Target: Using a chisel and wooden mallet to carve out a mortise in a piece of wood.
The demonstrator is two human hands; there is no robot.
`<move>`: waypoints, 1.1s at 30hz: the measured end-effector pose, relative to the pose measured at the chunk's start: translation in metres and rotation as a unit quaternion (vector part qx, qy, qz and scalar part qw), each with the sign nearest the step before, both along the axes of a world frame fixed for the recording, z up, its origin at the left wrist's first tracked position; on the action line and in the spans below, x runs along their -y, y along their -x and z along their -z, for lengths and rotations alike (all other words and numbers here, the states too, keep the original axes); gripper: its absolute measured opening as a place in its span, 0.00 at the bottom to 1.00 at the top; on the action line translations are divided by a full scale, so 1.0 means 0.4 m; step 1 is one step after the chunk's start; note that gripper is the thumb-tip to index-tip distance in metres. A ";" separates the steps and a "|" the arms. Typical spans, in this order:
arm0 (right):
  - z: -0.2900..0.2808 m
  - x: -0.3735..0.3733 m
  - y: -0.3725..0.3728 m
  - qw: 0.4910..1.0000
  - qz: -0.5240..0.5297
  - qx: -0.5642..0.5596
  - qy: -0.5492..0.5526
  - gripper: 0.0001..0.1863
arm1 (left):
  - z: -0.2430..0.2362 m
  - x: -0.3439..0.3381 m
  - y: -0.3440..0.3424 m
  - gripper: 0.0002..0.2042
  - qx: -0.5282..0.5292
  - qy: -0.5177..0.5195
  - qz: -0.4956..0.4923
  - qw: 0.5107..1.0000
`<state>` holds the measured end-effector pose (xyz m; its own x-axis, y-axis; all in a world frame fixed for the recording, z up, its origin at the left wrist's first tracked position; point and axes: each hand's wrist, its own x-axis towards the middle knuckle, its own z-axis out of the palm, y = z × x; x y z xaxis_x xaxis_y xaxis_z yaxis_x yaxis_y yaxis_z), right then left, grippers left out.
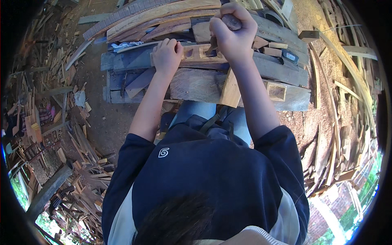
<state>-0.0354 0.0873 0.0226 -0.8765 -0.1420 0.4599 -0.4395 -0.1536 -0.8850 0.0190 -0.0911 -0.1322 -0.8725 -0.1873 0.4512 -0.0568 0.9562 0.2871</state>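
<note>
My right hand (237,34) is wrapped in a fist round the upright handle of a chisel (232,22), whose rounded top shows above the fist. The dark blade points down at a wooden piece (194,54) with mortise-like recesses cut in its top. My left hand (166,58) grips the left end of that piece with its fingers curled over it, left of the recesses. Beneath the piece lies the plank bench (300,96). The blade's tip is partly hidden, so I cannot tell how deep it sits.
Curved timbers (159,18) lie along the bench's far side. A light wood bar (231,90) and a block with a rectangular recess (276,91) are at the near edge. Small offcuts (272,51) and a blue object (290,56) lie right. Scrap wood covers the ground around.
</note>
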 end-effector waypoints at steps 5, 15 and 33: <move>-0.005 -0.005 -0.004 0.999 -0.018 0.029 0.009 0.07 | 0.003 -0.002 0.002 0.07 -0.013 0.000 0.000 1.000; -0.006 0.005 -0.015 0.999 -0.013 0.016 -0.039 0.09 | -0.002 -0.002 -0.001 0.08 0.018 -0.013 -0.003 1.000; 0.011 -0.020 0.022 0.998 0.006 0.066 0.020 0.07 | -0.217 -0.100 0.031 0.33 0.045 -0.385 0.339 0.857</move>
